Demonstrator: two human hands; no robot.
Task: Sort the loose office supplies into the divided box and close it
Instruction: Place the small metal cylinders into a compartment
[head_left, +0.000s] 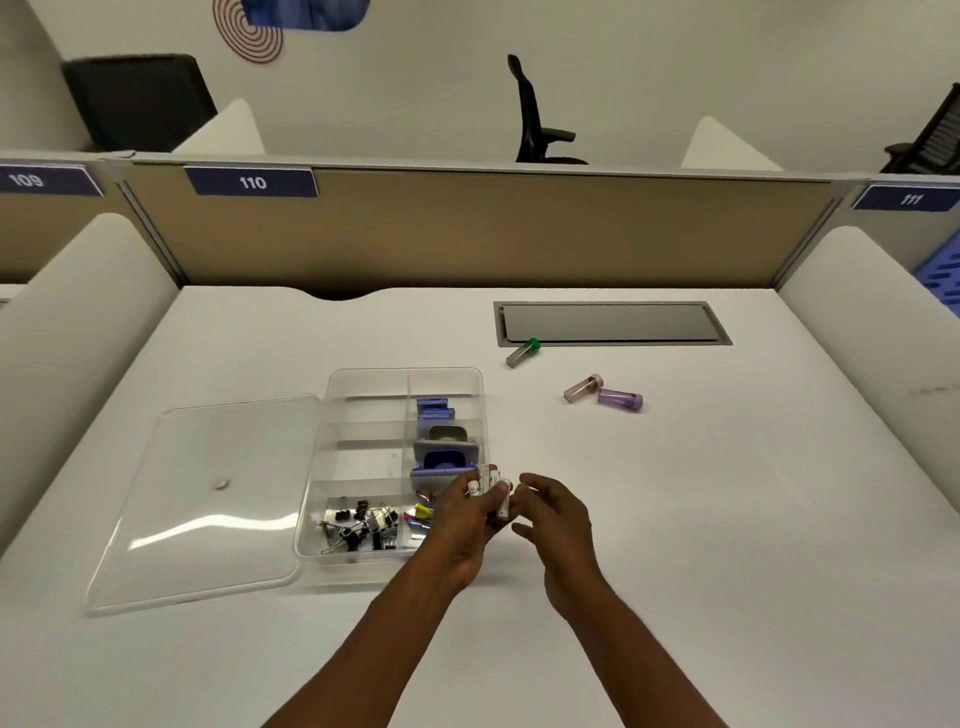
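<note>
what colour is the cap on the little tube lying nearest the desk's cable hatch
Green, on the clear grey tube, shown in the head view.

Two bare forearms entered from the lower edge of the view, each ending in a bare hand: the left hand (464, 525) and the right hand (558, 525). No sleeves, cuffs or gloves covered them as far down as the frame showed. Wrists and fingers carried no watch, band or ring that could be made out. The forearms were slim, narrowing toward the wrists. Fingernails were too blurred to describe.
</note>
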